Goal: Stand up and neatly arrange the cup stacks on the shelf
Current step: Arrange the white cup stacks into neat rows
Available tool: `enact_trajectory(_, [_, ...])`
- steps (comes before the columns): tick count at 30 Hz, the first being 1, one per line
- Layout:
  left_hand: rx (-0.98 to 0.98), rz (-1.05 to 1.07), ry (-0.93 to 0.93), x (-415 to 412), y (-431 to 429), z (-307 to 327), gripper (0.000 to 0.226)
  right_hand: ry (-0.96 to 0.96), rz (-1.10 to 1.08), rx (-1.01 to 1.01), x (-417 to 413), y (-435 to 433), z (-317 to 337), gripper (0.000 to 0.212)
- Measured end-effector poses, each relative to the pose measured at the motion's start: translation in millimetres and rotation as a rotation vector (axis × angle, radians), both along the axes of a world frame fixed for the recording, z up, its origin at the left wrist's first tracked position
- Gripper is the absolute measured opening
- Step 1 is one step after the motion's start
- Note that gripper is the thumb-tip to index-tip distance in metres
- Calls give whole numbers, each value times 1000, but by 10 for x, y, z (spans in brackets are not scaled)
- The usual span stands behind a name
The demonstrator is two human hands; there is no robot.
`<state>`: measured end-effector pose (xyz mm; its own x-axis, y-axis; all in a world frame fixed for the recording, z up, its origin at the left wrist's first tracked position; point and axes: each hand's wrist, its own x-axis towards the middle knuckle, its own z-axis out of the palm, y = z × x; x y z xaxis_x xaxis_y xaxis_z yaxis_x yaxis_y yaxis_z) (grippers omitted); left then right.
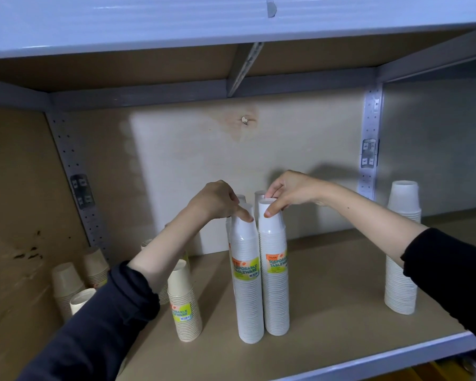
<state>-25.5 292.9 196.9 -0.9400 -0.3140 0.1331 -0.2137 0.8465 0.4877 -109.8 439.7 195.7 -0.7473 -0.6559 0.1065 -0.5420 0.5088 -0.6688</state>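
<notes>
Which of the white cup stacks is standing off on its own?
The white stack at the far right, upright with bare shelf around it. The other white stacks are bunched together in the middle.

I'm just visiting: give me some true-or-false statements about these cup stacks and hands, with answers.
1. The left hand grips the top of the left tall white paper-cup stack. True.
2. The right tall white paper-cup stack, pinched by the right hand, lies on its side. False: it stands upright.
3. No hand holds the far-right white cup stack. True.
4. The short beige labelled cup stack stands right of both. False: it stands left.
</notes>
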Motion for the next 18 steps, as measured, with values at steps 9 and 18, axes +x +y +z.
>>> enact_trajectory(9, [-13, -4, -49, 49, 11, 67, 41, 39, -13, 13, 18, 13, 37, 44])
enact_trajectory(18, [-22, -58, 153, 46, 155, 249, 41, 166, -78, -95, -44, 280, 239, 16])
